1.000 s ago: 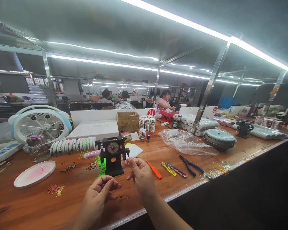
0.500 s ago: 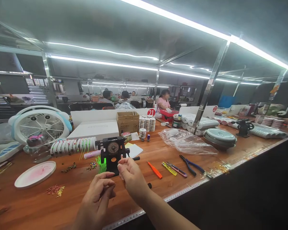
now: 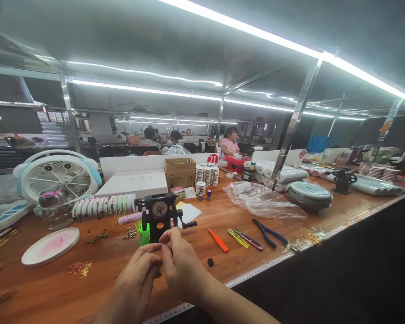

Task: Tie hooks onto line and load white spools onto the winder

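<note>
The left hand [image 3: 137, 281] and right hand [image 3: 182, 267] are bare, their nails short as far as the blur shows. Behind the grip, a bare right forearm [image 3: 227, 306] tapers out toward the frame's lower edge.

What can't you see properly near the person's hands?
In the head view:
Anything pinched by the left hand and right hand: hidden by their own fingers.
Bottom of the black machine with a dial: hidden behind the hands.
Small black piece on the table: too small to tell what it is.
</note>
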`<act>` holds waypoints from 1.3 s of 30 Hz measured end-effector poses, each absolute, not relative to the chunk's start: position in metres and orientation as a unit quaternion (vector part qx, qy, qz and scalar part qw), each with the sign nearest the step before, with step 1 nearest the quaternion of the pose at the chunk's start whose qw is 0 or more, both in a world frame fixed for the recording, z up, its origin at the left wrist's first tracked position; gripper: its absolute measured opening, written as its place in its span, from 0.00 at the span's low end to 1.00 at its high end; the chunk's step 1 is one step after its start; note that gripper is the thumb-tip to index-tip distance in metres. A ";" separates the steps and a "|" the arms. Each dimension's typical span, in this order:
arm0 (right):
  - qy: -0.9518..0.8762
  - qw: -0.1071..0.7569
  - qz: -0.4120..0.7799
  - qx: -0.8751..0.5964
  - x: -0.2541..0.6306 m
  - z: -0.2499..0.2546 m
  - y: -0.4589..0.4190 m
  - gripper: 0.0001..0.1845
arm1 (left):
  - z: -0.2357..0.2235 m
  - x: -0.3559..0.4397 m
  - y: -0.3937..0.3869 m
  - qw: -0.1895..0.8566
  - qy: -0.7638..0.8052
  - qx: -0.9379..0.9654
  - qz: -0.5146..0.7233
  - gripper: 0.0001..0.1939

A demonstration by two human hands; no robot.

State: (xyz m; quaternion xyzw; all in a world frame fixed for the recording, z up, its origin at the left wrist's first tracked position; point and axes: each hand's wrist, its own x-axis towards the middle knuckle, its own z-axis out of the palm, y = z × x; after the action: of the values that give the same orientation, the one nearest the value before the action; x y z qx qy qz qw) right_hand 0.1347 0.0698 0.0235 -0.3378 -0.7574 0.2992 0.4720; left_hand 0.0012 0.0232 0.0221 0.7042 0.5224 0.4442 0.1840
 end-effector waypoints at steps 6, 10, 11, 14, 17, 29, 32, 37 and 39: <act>-0.766 0.480 0.275 -0.328 0.142 0.029 0.063 0.06 | 0.023 -0.002 0.024 0.207 0.543 0.693 0.426 0.09; -0.786 0.466 0.283 -0.290 0.150 0.033 0.063 0.09 | 0.024 -0.004 0.026 0.193 0.544 0.685 0.444 0.09; -0.789 0.465 0.284 -0.283 0.151 0.033 0.063 0.10 | 0.024 -0.003 0.026 0.194 0.543 0.683 0.449 0.09; -0.789 0.473 0.279 -0.277 0.151 0.032 0.063 0.10 | 0.025 -0.001 0.026 0.206 0.537 0.668 0.471 0.08; -0.773 0.486 0.284 -0.292 0.149 0.031 0.065 0.10 | 0.026 0.002 0.023 0.244 0.545 0.632 0.494 0.09; -0.733 0.485 0.333 -0.342 0.146 0.037 0.061 0.08 | 0.036 0.004 0.022 0.393 0.537 0.520 0.536 0.16; -0.734 0.478 0.335 -0.348 0.145 0.037 0.060 0.08 | 0.035 0.002 0.021 0.398 0.537 0.514 0.537 0.16; -0.718 0.474 0.370 -0.350 0.143 0.034 0.062 0.07 | 0.033 0.000 0.022 0.402 0.541 0.510 0.535 0.16; -0.711 0.476 0.385 -0.345 0.143 0.032 0.062 0.07 | 0.032 0.001 0.023 0.404 0.541 0.509 0.533 0.16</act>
State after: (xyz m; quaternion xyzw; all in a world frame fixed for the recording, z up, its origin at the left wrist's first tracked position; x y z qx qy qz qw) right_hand 0.1428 0.0619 0.0325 -0.3447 -0.7114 0.3850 0.4763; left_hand 0.0009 0.0229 0.0316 0.5091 0.5412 0.5334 0.4043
